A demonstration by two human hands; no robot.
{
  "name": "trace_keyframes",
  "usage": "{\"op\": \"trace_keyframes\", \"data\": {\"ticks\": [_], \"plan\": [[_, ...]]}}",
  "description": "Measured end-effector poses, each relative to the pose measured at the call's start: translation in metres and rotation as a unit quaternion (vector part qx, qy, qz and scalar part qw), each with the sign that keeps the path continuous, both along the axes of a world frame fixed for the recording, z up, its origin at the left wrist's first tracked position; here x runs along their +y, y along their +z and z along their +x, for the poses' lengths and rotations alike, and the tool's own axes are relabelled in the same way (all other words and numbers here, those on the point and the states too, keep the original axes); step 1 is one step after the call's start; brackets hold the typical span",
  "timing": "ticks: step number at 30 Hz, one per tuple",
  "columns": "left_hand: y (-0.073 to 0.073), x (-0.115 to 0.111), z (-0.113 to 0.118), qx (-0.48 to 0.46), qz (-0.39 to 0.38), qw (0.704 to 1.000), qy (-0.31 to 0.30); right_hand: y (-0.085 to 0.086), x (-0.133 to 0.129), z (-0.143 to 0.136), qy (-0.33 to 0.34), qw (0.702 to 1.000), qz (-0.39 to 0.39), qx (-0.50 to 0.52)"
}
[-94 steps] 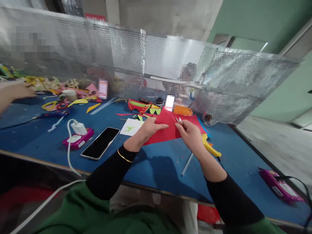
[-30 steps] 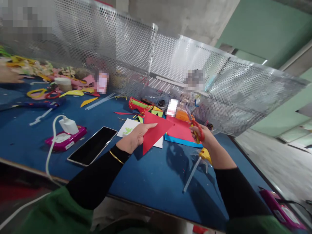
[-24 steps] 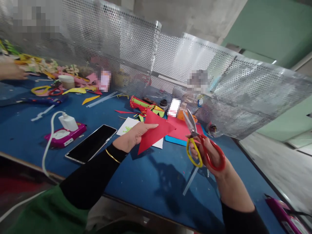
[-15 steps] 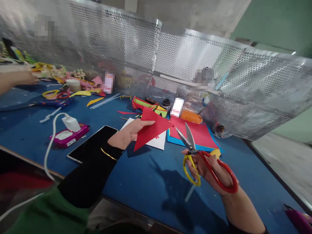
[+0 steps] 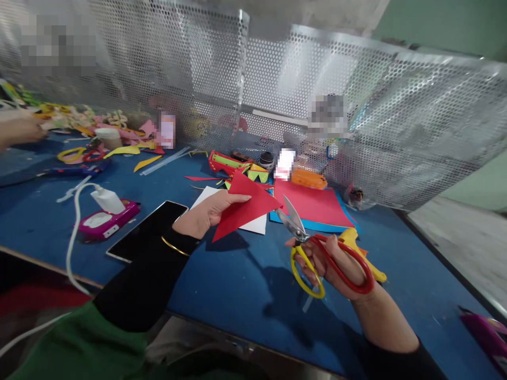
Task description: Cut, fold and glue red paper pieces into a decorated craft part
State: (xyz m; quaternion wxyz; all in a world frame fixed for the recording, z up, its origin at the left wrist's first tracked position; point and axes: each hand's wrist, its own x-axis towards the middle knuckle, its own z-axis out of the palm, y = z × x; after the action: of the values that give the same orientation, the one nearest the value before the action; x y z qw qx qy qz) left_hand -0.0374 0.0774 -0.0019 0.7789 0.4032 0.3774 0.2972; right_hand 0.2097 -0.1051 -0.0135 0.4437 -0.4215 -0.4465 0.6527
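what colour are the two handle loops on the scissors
One red, one yellow; clearest in the head view.

The single head view looks forward and down from above the near edge of the blue counter (image 5: pixel 237 279). It faces a perforated metal screen (image 5: pixel 198 68) beyond, tilted in the frame. Both hands, the left (image 5: pixel 209 211) and the right (image 5: pixel 328 264), lie close, around mid-frame.

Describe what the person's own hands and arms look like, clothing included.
Both hands are bare, ungloved. The left hand has a thin gold bangle over a black cuff, under a green sleeve. The right hand has a black sleeve.
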Motion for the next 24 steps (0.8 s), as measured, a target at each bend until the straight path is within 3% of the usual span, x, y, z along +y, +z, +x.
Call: {"op": "trace_keyframes", "data": {"ticks": [12, 24], "plan": [[0.007, -0.007, 0.003, 0.041, 0.013, 0.999, -0.011, 0.0, -0.001, -0.001, -0.01, 0.999, 0.019, -0.027], [-0.011, 0.005, 0.001, 0.048, 0.042, 0.997, -0.04, 0.0, -0.001, -0.004, -0.016, 0.998, 0.009, -0.055]]}}
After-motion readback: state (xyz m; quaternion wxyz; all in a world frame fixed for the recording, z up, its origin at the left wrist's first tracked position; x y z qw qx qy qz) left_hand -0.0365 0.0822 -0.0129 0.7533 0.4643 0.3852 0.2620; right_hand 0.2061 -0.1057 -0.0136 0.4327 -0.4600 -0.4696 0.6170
